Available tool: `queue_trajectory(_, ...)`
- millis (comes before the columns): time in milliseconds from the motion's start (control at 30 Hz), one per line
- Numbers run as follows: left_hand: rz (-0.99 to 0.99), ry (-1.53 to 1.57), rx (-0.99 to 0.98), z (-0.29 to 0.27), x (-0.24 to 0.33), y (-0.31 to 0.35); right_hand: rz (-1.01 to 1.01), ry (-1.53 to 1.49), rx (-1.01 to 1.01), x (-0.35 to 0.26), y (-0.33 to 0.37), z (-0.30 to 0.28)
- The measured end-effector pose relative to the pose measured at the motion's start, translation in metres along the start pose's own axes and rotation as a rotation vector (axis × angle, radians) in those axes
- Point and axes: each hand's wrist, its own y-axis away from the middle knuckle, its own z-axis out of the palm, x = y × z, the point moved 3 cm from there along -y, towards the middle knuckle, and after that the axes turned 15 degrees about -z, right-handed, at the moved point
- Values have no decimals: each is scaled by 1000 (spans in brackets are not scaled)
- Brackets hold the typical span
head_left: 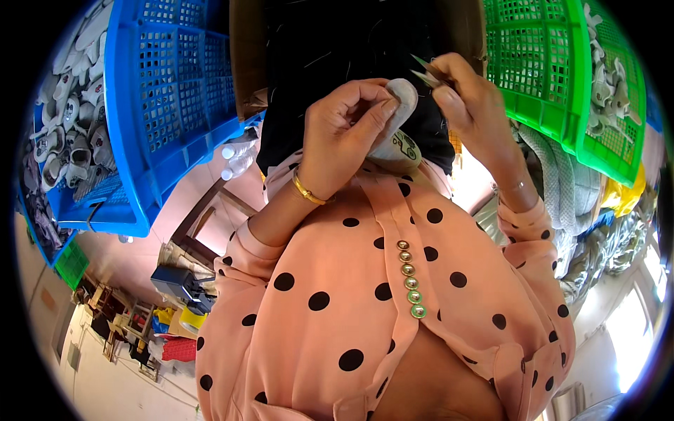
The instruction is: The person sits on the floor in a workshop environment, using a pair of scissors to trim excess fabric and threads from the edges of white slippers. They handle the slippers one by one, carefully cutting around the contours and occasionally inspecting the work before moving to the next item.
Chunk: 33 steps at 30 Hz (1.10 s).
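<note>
My left hand (344, 133) grips a small grey and white fabric piece (397, 130), like a tiny shoe or sock, with thumb and fingers pinched on its rounded top. My right hand (467, 98) is closed on a thin metal tool with a green tip (430, 73), whose point meets the upper edge of the fabric piece. Both hands are held close together in front of a black cloth (351, 49). A gold bracelet circles my left wrist. My sleeves are pink with black dots.
A blue plastic crate (161, 105) at the left holds several grey and white small shoes (70, 119). A green crate (554, 77) at the right holds more grey pieces (607, 84). Grey cloth is piled at the right. Furniture and boxes show at the lower left.
</note>
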Motion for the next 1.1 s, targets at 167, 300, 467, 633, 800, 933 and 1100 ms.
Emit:
queue_trajectory(167, -93, 57, -63, 2, 2, -8, -146, 665, -273, -22, 9, -20)
queue_trajectory(300, -120, 105, -100, 4, 0, -12, -234, 857, -328, -32, 5, -20)
queue_trajectory(467, -113, 112, -106, 4, -1, -14, -260, 972, -400, -37, -1, -20)
queue_trajectory(633, -108, 72, -76, 5, 1, -13, -284, 1000, -438, -38, -5, -20)
queue_trajectory(800, -125, 56, -58, 2, 0, -13, -233, 931, -428, -28, -7, -21)
queue_trajectory(933, -160, -14, -18, -2, 6, -15, 127, 286, -190, -3, -3, -22)
queue_trajectory(1100, -143, -52, -65, -8, 9, -16, 444, -369, -84, 21, 17, 14)
